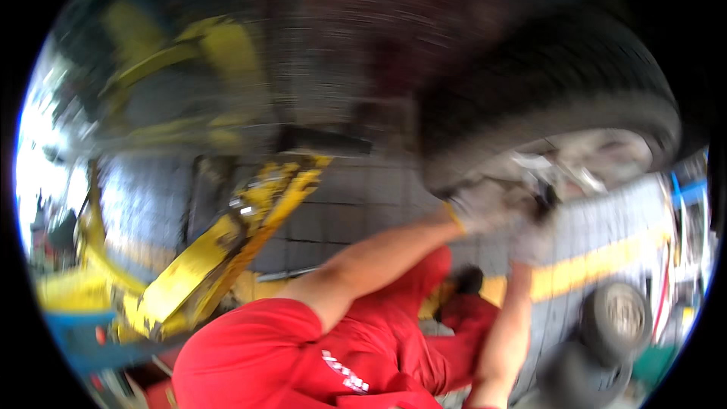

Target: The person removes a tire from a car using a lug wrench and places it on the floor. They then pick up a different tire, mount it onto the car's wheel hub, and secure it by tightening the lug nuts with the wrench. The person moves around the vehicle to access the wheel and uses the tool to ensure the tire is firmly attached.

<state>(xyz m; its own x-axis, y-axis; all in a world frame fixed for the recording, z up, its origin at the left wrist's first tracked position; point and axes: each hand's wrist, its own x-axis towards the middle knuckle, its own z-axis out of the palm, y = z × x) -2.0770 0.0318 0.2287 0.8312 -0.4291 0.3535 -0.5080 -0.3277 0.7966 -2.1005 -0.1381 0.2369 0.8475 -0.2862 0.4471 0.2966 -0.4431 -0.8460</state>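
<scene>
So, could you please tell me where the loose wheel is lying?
In the head view, the loose wheel lies at the lower right on the paved floor, just below the yellow floor stripe.

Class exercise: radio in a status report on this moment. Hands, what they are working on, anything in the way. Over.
Both gloved hands, left hand and right hand, raised under the tyre; grip blurred, cannot tell. Yellow lift arm off to the left, apart. Loose wheel on floor.

Both forearms are bare and raised overhead, converging at upper right. The left hand wears a light glove with a yellow cuff. The right hand, also gloved, sits just beside it. Motion blur hides finger positions.
</scene>
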